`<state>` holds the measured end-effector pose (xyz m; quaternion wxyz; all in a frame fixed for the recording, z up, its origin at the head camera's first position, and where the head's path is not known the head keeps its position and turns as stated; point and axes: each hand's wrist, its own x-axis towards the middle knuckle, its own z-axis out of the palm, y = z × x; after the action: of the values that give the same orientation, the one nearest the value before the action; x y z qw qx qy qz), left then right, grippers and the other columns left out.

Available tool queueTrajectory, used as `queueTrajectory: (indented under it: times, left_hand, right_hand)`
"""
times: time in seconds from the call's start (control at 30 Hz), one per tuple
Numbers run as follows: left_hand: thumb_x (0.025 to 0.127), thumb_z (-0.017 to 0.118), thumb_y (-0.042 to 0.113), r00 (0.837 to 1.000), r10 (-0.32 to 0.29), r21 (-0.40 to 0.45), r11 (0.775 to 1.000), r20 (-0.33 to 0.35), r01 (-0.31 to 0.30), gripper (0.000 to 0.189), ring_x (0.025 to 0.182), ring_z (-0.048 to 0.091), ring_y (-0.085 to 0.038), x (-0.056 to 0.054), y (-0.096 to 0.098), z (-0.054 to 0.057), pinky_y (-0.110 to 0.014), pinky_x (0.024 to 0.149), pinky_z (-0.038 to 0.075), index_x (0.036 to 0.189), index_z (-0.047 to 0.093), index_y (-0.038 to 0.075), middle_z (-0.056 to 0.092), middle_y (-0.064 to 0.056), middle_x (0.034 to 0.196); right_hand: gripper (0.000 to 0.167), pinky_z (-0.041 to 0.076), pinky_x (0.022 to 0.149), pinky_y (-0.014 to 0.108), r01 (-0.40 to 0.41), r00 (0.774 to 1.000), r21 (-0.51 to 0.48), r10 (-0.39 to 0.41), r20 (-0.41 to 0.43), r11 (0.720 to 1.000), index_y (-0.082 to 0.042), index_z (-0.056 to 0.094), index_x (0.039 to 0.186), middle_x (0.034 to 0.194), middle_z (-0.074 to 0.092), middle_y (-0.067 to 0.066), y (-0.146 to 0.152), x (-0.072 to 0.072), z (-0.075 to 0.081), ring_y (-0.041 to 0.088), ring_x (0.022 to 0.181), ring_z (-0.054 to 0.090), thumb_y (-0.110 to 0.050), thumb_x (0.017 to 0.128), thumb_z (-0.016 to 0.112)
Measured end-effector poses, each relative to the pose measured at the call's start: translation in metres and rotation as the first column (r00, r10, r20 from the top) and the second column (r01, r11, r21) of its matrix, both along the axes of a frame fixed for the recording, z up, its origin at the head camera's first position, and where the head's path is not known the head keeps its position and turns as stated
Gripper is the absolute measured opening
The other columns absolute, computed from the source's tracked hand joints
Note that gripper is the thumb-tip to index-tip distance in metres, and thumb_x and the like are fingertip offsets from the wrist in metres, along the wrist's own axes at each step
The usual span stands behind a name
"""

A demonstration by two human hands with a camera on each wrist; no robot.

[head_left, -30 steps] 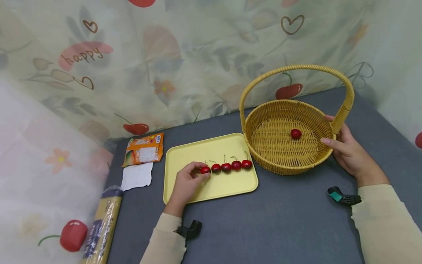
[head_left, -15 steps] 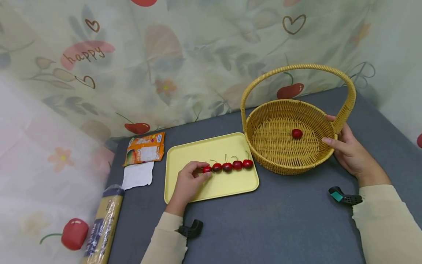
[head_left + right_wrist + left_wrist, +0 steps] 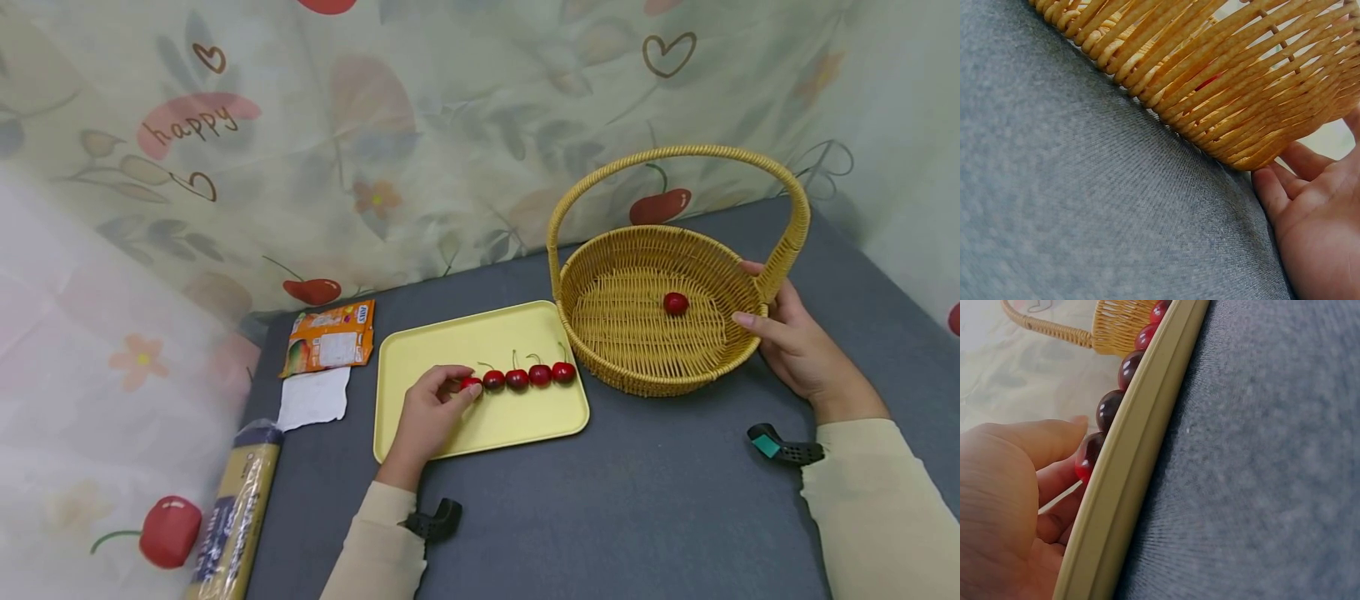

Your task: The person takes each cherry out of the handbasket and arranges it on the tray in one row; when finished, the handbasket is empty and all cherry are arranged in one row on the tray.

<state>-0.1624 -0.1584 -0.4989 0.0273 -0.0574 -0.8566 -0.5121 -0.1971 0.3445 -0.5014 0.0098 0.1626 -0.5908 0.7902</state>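
Observation:
My left hand is over the yellow tray, its thumb and index finger pinching the leftmost cherry of a row. Several dark red cherries with stems line up from there to the tray's right end. In the left wrist view the pinched cherry shows just behind the tray's rim, with the thumb beside it. On the right, a wicker basket with a tall handle holds one cherry. My right hand grips that basket's right side below the handle, thumb over the rim.
An orange snack packet and a white tissue lie left of the tray. Nearer on the left is a long plastic-wrapped pack. A printed cloth hangs behind the grey table surface.
The view has shifted slightly. My left thumb and fingers have closed in a little over the leftmost cherry, hiding more of it. The right hand and basket stay put.

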Motion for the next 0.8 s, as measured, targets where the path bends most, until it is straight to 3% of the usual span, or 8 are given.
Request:
queueTrajectory:
  times: [0.5,0.67,0.73,0.8]
  left_hand:
    - [0.101,0.082,0.014,1.0,0.005,0.077,0.997,-0.008,-0.004,0.023,0.096,0.067,-0.025,-0.001,0.0,-0.003,-0.032,0.081,0.049,0.121,0.079,0.006,0.074,-0.005,0.112]
    - [0.101,0.078,0.004,1.0,0.029,0.086,0.996,0.005,-0.03,0.022,0.099,0.066,-0.036,0.003,0.007,0.008,-0.036,0.082,0.048,0.122,0.076,-0.004,0.073,-0.015,0.113]
    - [0.102,0.078,0.006,0.999,0.033,0.085,0.996,0.005,-0.033,0.022,0.098,0.066,-0.036,0.003,0.007,0.009,-0.037,0.083,0.048,0.121,0.077,-0.003,0.074,-0.014,0.113]
    - [0.102,0.08,0.01,0.999,0.034,0.084,0.996,0.005,-0.035,0.021,0.098,0.066,-0.031,0.0,0.003,0.001,-0.038,0.084,0.049,0.121,0.078,0.002,0.074,-0.009,0.113]
  right_hand:
    - [0.066,0.042,0.102,0.023,-0.007,1.0,-0.002,0.007,-0.001,1.0,-0.016,0.028,0.167,0.163,0.028,0.009,0.001,0.0,0.0,0.021,0.145,0.036,0.012,0.11,0.046]
    - [0.066,0.043,0.102,0.023,-0.013,1.0,-0.006,0.013,-0.008,1.0,-0.016,0.028,0.167,0.163,0.029,0.009,0.002,0.0,-0.001,0.02,0.144,0.038,0.012,0.11,0.045]
    - [0.066,0.043,0.102,0.023,-0.012,1.0,-0.002,0.012,-0.005,1.0,-0.016,0.028,0.167,0.163,0.029,0.009,0.002,0.0,-0.001,0.02,0.145,0.037,0.012,0.11,0.046]
    - [0.066,0.042,0.102,0.023,-0.009,1.0,0.002,0.009,-0.001,1.0,-0.017,0.028,0.167,0.163,0.028,0.009,0.001,0.0,0.0,0.021,0.145,0.036,0.012,0.11,0.046]
